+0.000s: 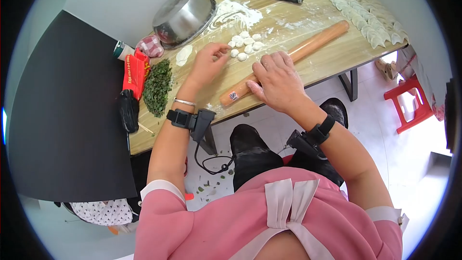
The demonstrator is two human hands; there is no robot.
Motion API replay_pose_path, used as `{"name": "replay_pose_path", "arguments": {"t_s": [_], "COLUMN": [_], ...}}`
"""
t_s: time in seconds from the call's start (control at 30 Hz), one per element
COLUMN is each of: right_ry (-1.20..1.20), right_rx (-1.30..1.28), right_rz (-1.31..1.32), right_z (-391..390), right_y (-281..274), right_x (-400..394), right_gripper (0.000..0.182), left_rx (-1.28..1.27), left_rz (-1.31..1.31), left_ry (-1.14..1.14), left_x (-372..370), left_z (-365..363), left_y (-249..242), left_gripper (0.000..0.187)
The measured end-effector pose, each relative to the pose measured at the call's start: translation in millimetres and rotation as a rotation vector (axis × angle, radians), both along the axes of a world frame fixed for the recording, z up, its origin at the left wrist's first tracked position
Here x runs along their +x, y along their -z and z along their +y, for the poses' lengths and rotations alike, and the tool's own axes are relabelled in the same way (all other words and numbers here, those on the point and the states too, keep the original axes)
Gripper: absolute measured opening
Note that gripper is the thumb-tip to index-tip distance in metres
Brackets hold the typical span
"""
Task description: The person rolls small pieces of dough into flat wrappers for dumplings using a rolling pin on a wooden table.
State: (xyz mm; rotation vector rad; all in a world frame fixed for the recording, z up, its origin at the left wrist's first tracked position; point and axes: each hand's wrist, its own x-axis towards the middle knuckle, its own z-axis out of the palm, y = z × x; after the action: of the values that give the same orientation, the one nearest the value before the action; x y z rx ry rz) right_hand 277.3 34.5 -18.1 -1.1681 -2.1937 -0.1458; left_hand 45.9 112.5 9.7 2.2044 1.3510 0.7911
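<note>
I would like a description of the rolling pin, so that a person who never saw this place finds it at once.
On the wooden table, look along the near edge to the right hand. Under it lies the rolling pin, slanting away to the right. Its long, reddish-brown body, with a label near one end, sets it apart from the white dough pieces beyond it.

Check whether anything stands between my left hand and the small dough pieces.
Nothing visible does: the left hand is right beside the small dough pieces, though I can't tell if it touches them. The rolling pin, under the right hand, lies nearer you.
</note>
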Motion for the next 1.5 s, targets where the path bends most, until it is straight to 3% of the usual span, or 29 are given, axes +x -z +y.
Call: {"name": "replay_pose_path", "arguments": {"t_s": [0.03, 0.17, 0.57, 0.63, 0.73, 1.0, 1.1, 1.33, 1.43, 1.5], "right_ry": [0.005, -0.004, -0.002, -0.004, -0.012, -0.03, -0.057, -0.122, -0.106, -0.075], "right_rx": [-0.009, 0.002, 0.029, 0.024, 0.004, 0.02, -0.036, -0.008, -0.088, -0.275], "right_rz": [-0.014, 0.015, 0.036, 0.031, 0.016, 0.001, -0.037, 0.034, 0.034, -0.025], "right_z": [0, 1, 1, 1, 0, -1, 1, 2, 20, 31], "right_y": [0, 2, 2, 2, 1, 1, -1, -6, -5, -9], "right_x": [0, 0, -1, -1, 0, -1, -2, -15, -30, -39], "right_gripper": [0.037, 0.035, 0.035, 0.035, 0.036, 0.033, 0.033, 0.031, 0.03, 0.026], "left_rx": [0.115, 0.164, 0.021, -0.037, -0.218, -0.388, -0.31, -0.531, -0.503, -0.477], "left_rz": [0.157, 0.152, 0.34, 0.093, 0.058, -0.146, -0.128, -0.201, -0.189, -0.173], "left_ry": [0.001, 0.051, -0.108, -0.033, -0.029, -0.107, -0.087, -0.062, -0.045, -0.022], "left_x": [10, 19, 1, 1, -5, -18, -18, -17, -21, -21], "left_z": [-4, 0, -63, -71, -70, -65, -70, -74, -70, -67], "left_y": [-6, -1, -12, -13, -11, 4, 4, -8, -6, -5], "left_gripper": [0.029, 0.028, 0.021, 0.02, 0.022, 0.019, 0.016, 0.009, 0.008, 0.007]}}
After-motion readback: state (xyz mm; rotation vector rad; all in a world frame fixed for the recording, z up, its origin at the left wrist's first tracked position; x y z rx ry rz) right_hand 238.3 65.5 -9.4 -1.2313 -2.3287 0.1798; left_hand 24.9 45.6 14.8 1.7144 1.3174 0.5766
